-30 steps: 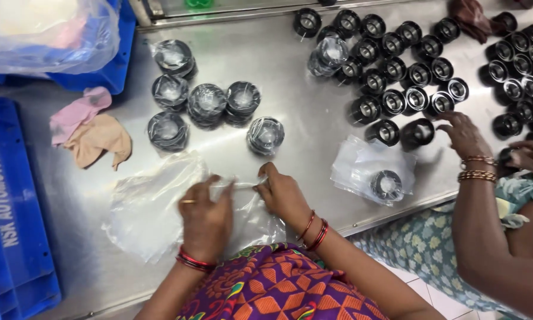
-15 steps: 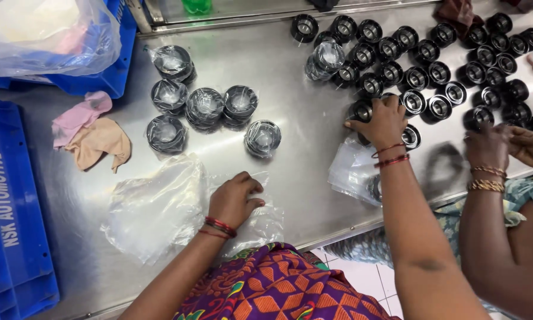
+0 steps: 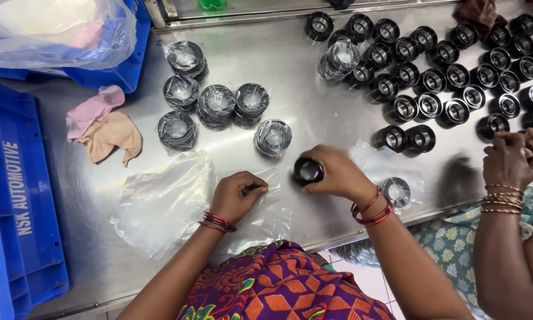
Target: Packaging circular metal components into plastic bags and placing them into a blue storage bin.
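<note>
Steel covers the whole counter, and it shines grey under the light. From my head camera I look straight down on it.

My right hand is closed around a black round part, a short ring with a shiny middle, and holds it just above the counter near the front edge. My left hand is closed too, and its fingers pinch the edge of a clear plastic bag that lies flat and wrinkled on the counter. The two hands are near each other but do not touch.

Behind my hands stand several wrapped parts, each one inside clear plastic, in a loose group. To the right there are many bare black parts in rows, close together. One more wrapped part lies just beside my right wrist, on another thin plastic sheet.

At the left side is a blue plastic crate, and next to it on the counter lie pink and beige cloths. At the right edge another person's hand, with gold bangles on the wrist, is near the black parts; what it holds I cannot tell.
</note>
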